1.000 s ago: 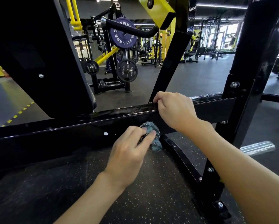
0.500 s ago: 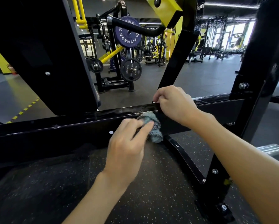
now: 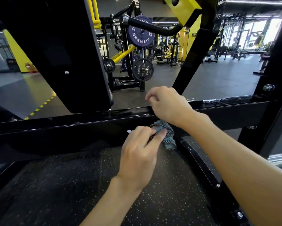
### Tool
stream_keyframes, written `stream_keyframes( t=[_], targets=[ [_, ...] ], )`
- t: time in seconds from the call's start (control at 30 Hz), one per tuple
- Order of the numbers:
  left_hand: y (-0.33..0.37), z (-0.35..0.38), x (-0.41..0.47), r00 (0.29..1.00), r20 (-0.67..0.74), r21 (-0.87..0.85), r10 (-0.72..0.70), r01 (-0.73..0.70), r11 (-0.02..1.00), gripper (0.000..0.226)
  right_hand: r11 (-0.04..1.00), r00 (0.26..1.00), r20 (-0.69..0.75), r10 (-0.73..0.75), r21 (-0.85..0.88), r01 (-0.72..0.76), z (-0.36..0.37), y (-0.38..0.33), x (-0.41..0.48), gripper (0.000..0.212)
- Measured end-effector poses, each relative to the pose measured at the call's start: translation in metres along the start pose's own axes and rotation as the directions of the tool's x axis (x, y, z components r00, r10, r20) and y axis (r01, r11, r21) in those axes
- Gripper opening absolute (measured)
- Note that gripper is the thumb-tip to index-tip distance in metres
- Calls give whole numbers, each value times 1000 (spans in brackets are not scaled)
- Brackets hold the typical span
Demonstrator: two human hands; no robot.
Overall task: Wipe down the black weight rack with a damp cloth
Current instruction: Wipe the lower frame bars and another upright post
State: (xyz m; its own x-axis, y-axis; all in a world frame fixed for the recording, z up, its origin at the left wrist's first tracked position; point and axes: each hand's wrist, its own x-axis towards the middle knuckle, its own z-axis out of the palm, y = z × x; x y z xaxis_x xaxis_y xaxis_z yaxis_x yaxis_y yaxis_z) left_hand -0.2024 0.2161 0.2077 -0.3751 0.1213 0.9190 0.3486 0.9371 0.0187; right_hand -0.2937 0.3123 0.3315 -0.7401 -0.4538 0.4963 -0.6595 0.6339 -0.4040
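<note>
cloth (image 3: 165, 134) slid down slightly; plate (image 3: 143, 70): hammer strength

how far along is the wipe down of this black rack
Done: the black horizontal crossbar glistens wet on top. In hand: left hand presses the crumpled blue-grey cloth on its front face, right hand fisted above. Left: probably the black uprights and the bar's duller left stretch.

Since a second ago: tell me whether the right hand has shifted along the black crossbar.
Yes. The right hand has slid left along the crossbar, away from the diagonal post toward the white plug.
</note>
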Motion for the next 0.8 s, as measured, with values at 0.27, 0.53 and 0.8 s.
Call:
stream_keyframes(
  t=[0.27, 0.53, 0.8],
  targets=[
    [-3, -4, 6, 990, -124, 73, -61, 70, 995, 27, 986, 1000, 0, 18, -165, -18, 8, 0, -1, 33],
    [4, -7, 17, 945, -267, -9, -187, 192, 981, 23, 996, 996, 42, 74, 45, -76, 5, 0, 6, 34],
    [-10, -21, -9, 890, -328, 6, -316, 336, 942, 24, 998, 997, 42, 60, -18, -60, 4, 2, 0, 33]
  ],
)
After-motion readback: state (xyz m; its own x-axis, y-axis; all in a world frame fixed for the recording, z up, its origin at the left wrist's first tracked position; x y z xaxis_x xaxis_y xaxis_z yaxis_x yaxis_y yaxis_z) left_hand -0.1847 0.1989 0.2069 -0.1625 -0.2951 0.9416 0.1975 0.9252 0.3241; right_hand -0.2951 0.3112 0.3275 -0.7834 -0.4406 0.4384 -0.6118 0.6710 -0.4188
